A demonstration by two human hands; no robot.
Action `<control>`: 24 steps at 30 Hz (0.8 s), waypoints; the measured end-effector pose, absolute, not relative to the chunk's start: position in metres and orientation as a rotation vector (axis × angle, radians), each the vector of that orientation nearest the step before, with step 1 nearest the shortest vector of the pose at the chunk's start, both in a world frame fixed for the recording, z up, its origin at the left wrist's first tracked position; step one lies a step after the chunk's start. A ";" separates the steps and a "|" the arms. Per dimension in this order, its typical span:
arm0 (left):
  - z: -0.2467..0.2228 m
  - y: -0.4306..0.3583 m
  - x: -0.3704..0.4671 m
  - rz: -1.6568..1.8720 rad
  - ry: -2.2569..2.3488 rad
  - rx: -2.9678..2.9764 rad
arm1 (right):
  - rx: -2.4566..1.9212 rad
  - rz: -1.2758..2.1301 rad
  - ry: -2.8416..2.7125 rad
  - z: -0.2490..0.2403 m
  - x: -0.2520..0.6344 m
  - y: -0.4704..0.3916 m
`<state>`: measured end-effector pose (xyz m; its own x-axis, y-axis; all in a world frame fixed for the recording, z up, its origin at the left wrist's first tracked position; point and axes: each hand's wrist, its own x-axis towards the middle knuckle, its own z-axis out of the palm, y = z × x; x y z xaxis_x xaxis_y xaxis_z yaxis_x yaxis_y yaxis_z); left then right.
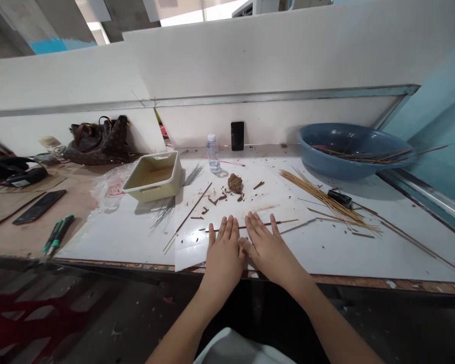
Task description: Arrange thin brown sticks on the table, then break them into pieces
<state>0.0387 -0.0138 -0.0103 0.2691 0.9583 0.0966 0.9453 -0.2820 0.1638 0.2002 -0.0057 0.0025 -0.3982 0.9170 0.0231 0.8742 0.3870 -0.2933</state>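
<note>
Side by side, my left hand (224,255) and my right hand (270,250) lie flat, palms down, at the front of a white sheet (189,257). Under the fingertips runs a thin stick coated in brown paste (271,224); its bare tip sticks out to the right. The thumbs are close together. Beyond the fingers sits a lump of brown paste (235,183), with crumbs and short broken pieces (212,200) around it. Another brown-coated stick (192,208) lies slanted to the left. A thin grey strip (299,226) rests right of my right hand.
Rightward lie a bundle of bamboo sticks (318,194), a black object (340,198) and a blue basin (337,167) holding sticks. Behind stand a water bottle (213,155) and a phone (237,136). Leftward are a cream tub (155,189), thin wires (163,215), cutters (58,233) and a handbag (98,141).
</note>
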 end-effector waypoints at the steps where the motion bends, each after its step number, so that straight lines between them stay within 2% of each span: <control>1: -0.010 -0.015 0.038 0.272 1.837 2.448 | -1.602 0.347 -2.463 0.002 0.201 -0.007; 7: -0.016 -0.046 0.025 0.312 1.756 2.569 | -1.531 0.391 -2.511 -0.011 0.215 -0.040; 11: -0.012 -0.027 0.029 0.308 1.812 2.534 | -1.571 0.365 -2.490 -0.009 0.210 -0.022; 16: -0.011 -0.013 0.033 0.265 1.871 2.487 | -1.650 0.286 -2.449 -0.007 0.203 -0.006; 24: -0.023 -0.037 0.018 0.345 1.773 2.623 | -1.552 0.069 -2.450 -0.037 0.228 -0.032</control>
